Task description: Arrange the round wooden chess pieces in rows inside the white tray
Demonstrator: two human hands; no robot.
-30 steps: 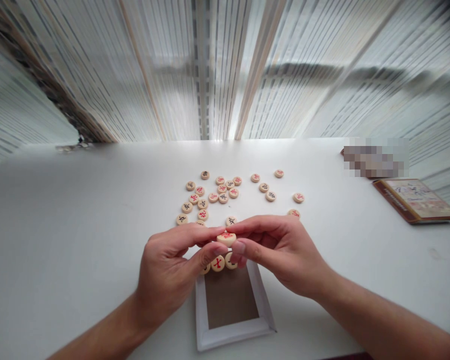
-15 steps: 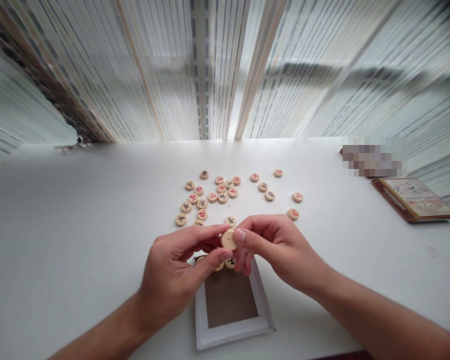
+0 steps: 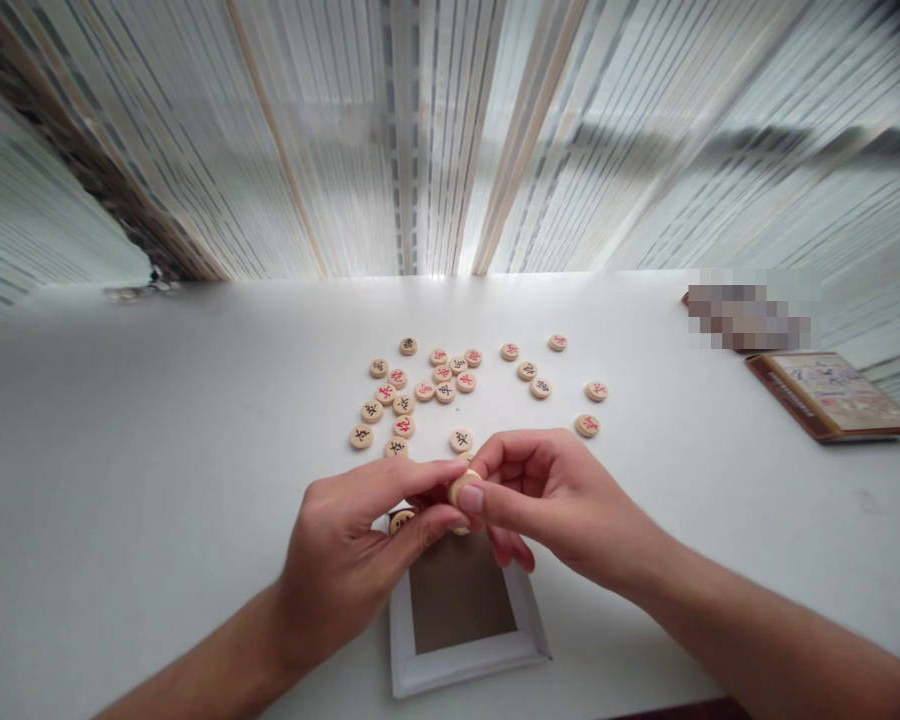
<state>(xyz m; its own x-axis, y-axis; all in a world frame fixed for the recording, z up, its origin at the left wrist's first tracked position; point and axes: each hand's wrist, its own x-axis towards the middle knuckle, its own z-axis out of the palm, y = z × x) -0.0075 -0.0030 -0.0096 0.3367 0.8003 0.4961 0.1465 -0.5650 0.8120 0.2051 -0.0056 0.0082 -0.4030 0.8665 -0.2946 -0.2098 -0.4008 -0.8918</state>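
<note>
Through the head view I observed the left hand [image 3: 345, 540] left of lower centre, thumb and index fingertips clamped on a disc [image 3: 456, 487]. The disc, just below frame centre, was pale, wood-coloured, round and tilted, its face partly thumb-covered. A white-rimmed tray [image 3: 525, 612] lay lower centre. Right of centre, I noted the right hand [image 3: 559, 500] pinching the same disc.

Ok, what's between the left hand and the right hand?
In the head view, a round wooden piece sits between the left hand and the right hand, gripped by both, above the white box.
</note>
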